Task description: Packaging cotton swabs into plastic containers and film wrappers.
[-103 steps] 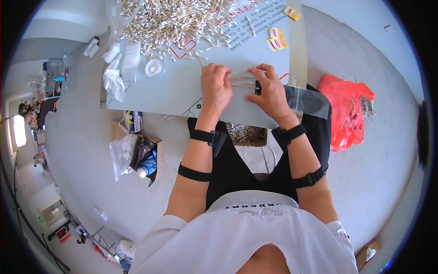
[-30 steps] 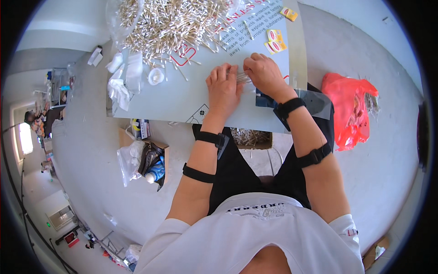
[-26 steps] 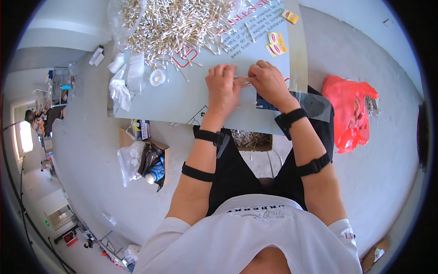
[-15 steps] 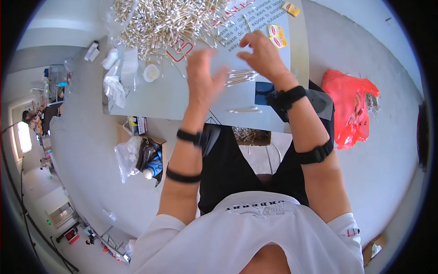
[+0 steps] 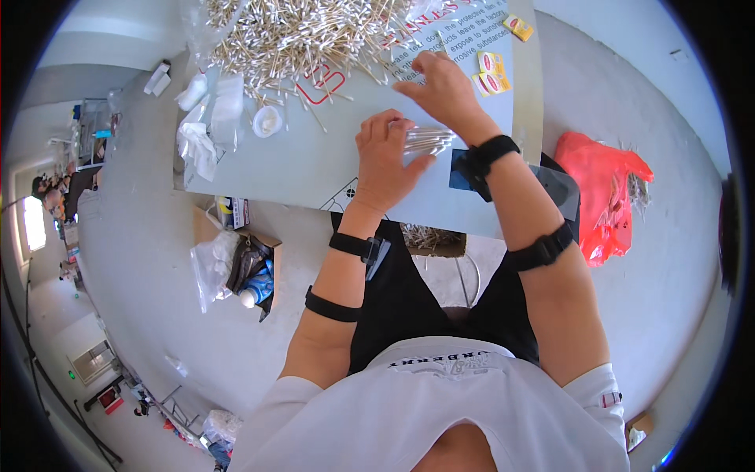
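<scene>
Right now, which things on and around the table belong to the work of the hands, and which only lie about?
In use: left hand, small swab bundle, right hand, swab pile.

Lying about: white cap, yellow packets, red bag, cardboard box on the floor.

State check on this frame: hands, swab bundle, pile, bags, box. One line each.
left hand: closed around a small bundle of cotton swabs
right hand: open, fingers spread, reaching toward the pile
bundle of cotton swabs: gathered, lying level in the left hand
swab pile: loose, spread across the table
clear plastic bags: empty, crumpled
red bag: on the floor, open, swabs sticking out
cardboard box: open, on the floor
</scene>
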